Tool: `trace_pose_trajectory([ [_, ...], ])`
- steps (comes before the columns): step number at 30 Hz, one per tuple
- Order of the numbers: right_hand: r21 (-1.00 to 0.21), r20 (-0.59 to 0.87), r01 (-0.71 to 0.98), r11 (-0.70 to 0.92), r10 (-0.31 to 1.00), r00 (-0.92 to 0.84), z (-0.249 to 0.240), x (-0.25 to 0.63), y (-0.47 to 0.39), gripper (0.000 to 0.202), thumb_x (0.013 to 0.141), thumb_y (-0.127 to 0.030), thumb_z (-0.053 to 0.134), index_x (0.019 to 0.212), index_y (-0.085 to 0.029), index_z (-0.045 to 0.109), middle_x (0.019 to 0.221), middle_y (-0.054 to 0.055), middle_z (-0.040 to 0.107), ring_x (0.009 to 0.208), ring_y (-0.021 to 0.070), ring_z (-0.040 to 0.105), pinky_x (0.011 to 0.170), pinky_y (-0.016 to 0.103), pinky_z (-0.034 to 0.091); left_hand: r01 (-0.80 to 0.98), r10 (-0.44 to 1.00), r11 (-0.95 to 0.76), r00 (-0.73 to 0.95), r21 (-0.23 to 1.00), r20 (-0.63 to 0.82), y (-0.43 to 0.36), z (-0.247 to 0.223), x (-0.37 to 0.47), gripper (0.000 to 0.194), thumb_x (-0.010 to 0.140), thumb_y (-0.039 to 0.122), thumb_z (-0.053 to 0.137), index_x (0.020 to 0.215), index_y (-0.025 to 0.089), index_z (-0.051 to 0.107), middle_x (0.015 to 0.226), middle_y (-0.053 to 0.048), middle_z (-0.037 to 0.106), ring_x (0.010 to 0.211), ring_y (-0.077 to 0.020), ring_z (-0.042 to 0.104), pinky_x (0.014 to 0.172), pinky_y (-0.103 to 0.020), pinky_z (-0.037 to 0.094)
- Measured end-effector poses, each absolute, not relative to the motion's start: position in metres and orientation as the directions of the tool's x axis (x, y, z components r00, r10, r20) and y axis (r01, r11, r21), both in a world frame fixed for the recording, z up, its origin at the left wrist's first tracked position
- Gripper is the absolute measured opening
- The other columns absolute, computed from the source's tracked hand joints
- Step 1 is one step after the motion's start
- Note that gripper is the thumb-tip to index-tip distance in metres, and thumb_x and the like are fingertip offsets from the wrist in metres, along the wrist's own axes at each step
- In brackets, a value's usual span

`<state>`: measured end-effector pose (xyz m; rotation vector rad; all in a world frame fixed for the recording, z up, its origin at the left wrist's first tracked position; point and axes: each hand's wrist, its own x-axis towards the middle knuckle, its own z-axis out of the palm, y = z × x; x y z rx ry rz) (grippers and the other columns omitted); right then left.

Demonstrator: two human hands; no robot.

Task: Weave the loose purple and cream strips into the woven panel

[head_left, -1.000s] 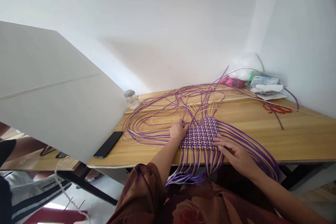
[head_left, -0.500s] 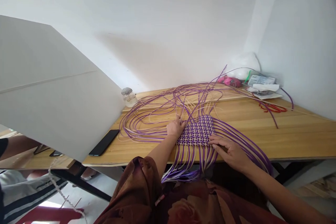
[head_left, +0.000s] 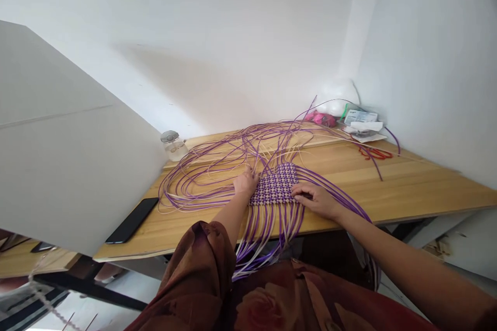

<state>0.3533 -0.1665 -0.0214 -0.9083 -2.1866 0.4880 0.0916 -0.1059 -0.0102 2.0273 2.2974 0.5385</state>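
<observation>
A purple and cream woven piece (head_left: 275, 185) lies flat near the table's front edge, with long loose strands running out on all sides. Its front strands hang over the edge toward my lap. My left hand (head_left: 246, 182) is at the upper left corner of the weave, its fingers closed around strands there. At the right edge of the weave rests my right hand (head_left: 313, 199), thumb and fingers drawn together; what they grip, if anything, is too small to make out.
On the wooden table (head_left: 419, 191) are a black phone (head_left: 132, 221), a lidded jar (head_left: 174, 147), a pink bundle (head_left: 321, 118), a white bag (head_left: 337, 97), packets (head_left: 363, 125) and red cord (head_left: 375, 153). A white partition (head_left: 77, 150) stands left.
The view has turned, so the table and weave appear farther left. My right hand's thumb and fingers have come closer together at the weave's right edge. My left hand keeps its place at the weave.
</observation>
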Motion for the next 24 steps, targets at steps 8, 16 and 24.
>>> trace_pose_trajectory([
  [8,-0.465,0.497,0.483,0.741,0.671,-0.550,-0.024,0.349,-0.165,0.026,0.078,-0.039,0.071,0.096,-0.021,0.066,0.103,0.009,0.066,0.099,0.0251,0.059,0.089,0.040,0.046,0.936,0.955,0.057,-0.152,0.347,0.253,-0.103,0.005,0.092,0.034,0.092,0.041,0.046,0.107,0.015,0.061,0.101,-0.019,0.070,0.102,-0.0344,0.064,0.084,-0.047,0.046],
  [16,-0.468,0.478,0.482,0.741,0.671,-0.568,-0.025,0.348,-0.157,0.030,0.079,-0.047,0.070,0.092,-0.020,0.064,0.097,0.008,0.066,0.093,0.0237,0.058,0.086,0.038,0.044,0.828,0.919,-0.328,0.170,0.454,0.355,-0.200,0.016,0.137,0.026,0.091,0.035,0.052,0.108,0.021,0.066,0.113,-0.008,0.067,0.110,-0.0210,0.058,0.095,-0.031,0.043],
  [24,-0.509,0.477,0.484,0.712,0.701,-0.530,-0.024,0.347,-0.158,0.025,0.076,-0.037,0.073,0.092,-0.019,0.063,0.099,0.007,0.066,0.095,0.0236,0.059,0.088,0.038,0.044,0.556,0.935,-0.138,0.345,0.819,-0.077,-0.322,-0.012,0.065,0.045,0.092,0.052,0.044,0.083,0.015,0.068,0.073,-0.004,0.068,0.069,-0.0158,0.061,0.063,-0.024,0.043],
])
